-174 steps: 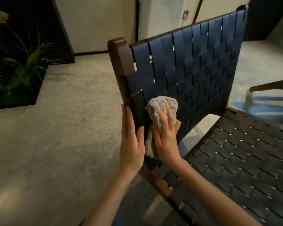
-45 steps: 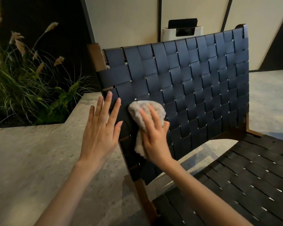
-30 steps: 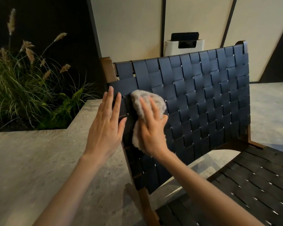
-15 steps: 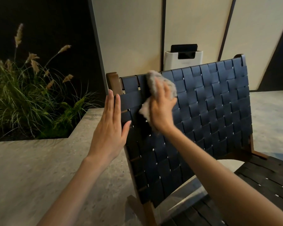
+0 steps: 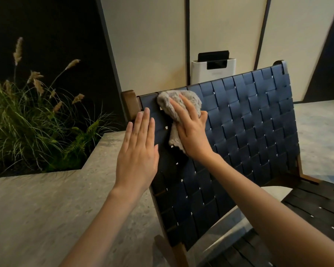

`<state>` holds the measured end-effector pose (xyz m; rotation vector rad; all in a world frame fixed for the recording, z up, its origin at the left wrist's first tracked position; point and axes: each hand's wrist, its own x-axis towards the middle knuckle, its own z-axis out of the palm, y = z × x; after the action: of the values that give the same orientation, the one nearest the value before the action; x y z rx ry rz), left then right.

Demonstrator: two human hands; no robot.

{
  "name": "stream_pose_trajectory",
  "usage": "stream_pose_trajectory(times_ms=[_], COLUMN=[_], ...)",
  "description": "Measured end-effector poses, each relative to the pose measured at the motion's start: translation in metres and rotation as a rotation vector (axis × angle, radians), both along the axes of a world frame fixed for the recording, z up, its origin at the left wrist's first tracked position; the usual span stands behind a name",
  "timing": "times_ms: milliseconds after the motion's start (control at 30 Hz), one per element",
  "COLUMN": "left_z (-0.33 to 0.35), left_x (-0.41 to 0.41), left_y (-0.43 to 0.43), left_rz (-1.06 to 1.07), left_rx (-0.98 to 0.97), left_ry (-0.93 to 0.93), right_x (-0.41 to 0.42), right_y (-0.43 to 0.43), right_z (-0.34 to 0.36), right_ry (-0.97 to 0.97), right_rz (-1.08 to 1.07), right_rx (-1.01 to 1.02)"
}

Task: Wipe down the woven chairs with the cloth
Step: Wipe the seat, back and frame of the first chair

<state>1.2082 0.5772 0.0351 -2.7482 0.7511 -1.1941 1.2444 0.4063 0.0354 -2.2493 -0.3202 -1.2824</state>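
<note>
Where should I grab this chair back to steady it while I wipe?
Likely the brown wooden post at its top left corner, from the outer left side: it is bare and stands clear of the weave, beside the flat left hand.

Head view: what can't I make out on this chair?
In the head view:
Backrest: weave under the cloth and right hand is covered; left edge partly behind the left hand.
Seat and legs: cut off by bottom and right edges.
White unit: lower part hidden behind the backrest.
</note>
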Motion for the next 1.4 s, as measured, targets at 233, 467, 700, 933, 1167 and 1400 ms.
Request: stream_pose_trajectory(times_ms=[233, 467, 700, 933, 1167, 1400], left_z=[0.008, 0.019, 0.019, 0.01, -0.024, -0.059], left_x=[0.019, 0.066, 0.107, 0.113, 0.093, 0.075], left_y=[-0.078, -0.176, -0.243, -0.274, -0.275, -0.269], left_rz=[-0.034, -0.162, -0.236, -0.239, -0.226, -0.237], left_rx=[-0.006, 0.058, 0.101, 0.094, 0.149, 0.236], left_ry=[-0.019, 0.032, 0.015, -0.011, 0.001, 0.042], right_x=[0.01, 0.053, 0.101, 0.101, 0.034, 0.03], right_y=[-0.081, -0.175, -0.29, -0.301, -0.244, -0.284], right_z=[-0.042, -0.013, 0.012, -0.004, -0.115, -0.134], right_ry=[0.161, 0.103, 0.113, 0.037, 0.047, 0.114], right_rz=[-0.242, -0.323, -0.551, -0.569, -0.398, -0.578], right_rx=[0.248, 0.121, 0.338, 0.412, 0.235, 0.266])
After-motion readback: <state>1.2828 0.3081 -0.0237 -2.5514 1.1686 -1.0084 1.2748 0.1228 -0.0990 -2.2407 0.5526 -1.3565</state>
